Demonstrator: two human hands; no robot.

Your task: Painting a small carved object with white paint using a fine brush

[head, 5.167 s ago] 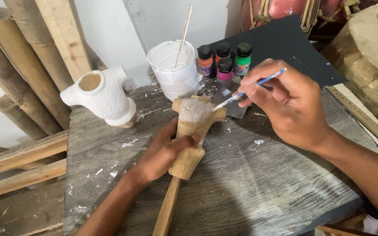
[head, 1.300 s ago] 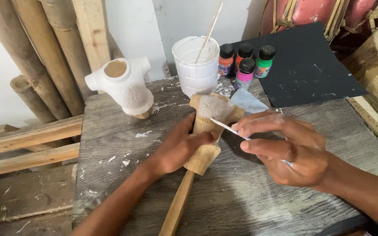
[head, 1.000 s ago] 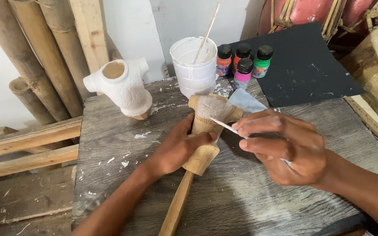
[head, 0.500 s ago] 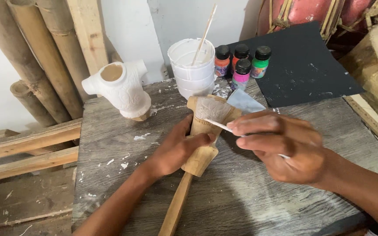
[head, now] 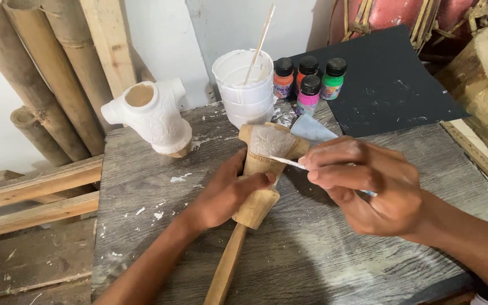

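Observation:
My left hand (head: 227, 192) grips the middle of a carved wooden figure (head: 258, 186) lying on the grey wooden table (head: 323, 260). Its long handle points toward me. The figure's upper part is coated with white paint. My right hand (head: 368, 186) holds a thin paintbrush (head: 287, 162), whose tip touches the white-painted top of the figure. The brush's blue end pokes out behind my fingers.
A white tub (head: 245, 87) with a stick in it stands at the back. Beside it are several small paint bottles (head: 309, 79) and a black sheet (head: 391, 85). A white-painted torso figure (head: 152, 117) stands at the back left. Bamboo poles (head: 24, 73) lean left.
Five seconds ago my right hand held the brush higher, near the paint bottles. It has since come down and turned, and the tip now strokes the figure's top. My left hand has kept its grip.

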